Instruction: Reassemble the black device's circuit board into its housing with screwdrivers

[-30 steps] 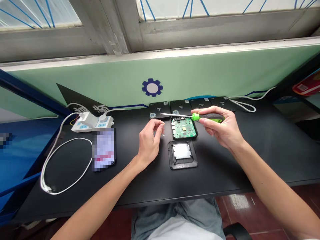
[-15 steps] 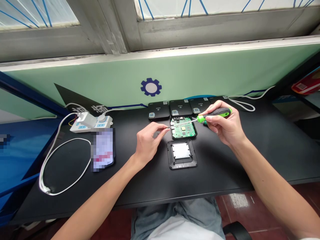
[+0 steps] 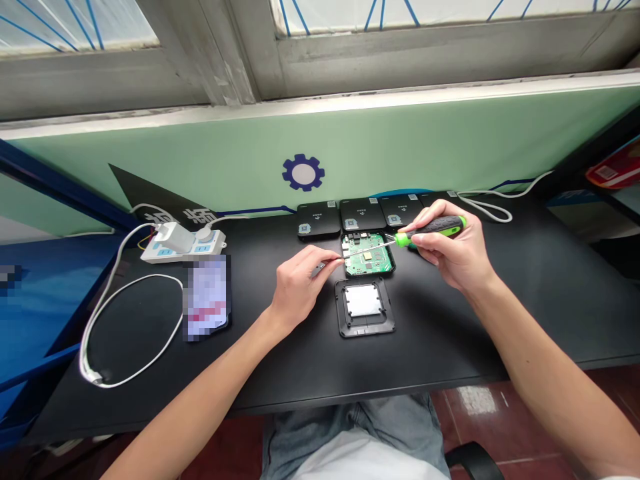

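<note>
"What is on the big black table (image 3: 450, 320)?"

"A row of black cases (image 3: 360, 215) sits at the far side. Near them, a green circuit board (image 3: 367, 255) lies in a black tray (image 3: 391, 268). A black frame (image 3: 365, 329) sits just nearer to us."

"Which way does the board lie?"

"Its long side seems to go left to right, between the two hands."

"What is the right hand (image 3: 445, 253) doing?"

"It holds a green screwdriver (image 3: 430, 230) tight. The thin shaft reaches left over the board."

"And the left hand (image 3: 300, 287)?"

"Its fingers (image 3: 330, 257) pinch close together, just beside the board's left edge, so that hand is nearer. I cannot tell if they hold anything. Tiny screws (image 3: 319, 269), I think, lie just below."
</note>
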A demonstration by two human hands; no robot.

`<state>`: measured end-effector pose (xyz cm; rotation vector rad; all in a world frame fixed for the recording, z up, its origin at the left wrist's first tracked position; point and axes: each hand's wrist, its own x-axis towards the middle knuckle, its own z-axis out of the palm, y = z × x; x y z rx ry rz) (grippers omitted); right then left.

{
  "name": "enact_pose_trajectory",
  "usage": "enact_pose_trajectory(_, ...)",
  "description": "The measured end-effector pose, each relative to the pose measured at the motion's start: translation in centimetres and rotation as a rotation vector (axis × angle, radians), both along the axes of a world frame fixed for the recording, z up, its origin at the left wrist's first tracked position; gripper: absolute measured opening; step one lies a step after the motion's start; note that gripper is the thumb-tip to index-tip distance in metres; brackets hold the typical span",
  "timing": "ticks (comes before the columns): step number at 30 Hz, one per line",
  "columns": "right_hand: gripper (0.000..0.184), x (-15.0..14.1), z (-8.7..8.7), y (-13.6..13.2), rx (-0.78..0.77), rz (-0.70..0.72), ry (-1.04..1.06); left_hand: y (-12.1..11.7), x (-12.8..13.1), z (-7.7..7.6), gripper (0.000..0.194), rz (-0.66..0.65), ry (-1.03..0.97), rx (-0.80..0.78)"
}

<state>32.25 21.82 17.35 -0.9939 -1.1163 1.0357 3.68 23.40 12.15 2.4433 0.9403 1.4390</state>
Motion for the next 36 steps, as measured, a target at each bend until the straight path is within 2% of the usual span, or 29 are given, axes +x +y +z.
enact_pose_trajectory(20, 0.021, 0.1, 0.1, -0.2, -0.012, 0.002, -0.056, -0.2, -0.1, -0.3, 0.008, 0.021, 0.051, -0.014)
enact_pose_trajectory(27, 0.020, 1.0, -0.7, -0.3, 0.106, 0.025, -0.204, -0.2, -0.3, -0.5, 0.008, 0.017, 0.173, 0.076)
enact_pose_trajectory(31, 0.021, 0.9, 0.0, -0.8, 0.196, 0.032, -0.319, -0.5, -0.4, -0.5, 0.010, 0.006, 0.308, 0.146)
enact_pose_trajectory(36, 0.025, 0.3, 1.3, -1.9, 0.198, 0.068, -0.390, -1.0, -0.2, -0.7, 0.017, -0.004, 0.312, 0.035)
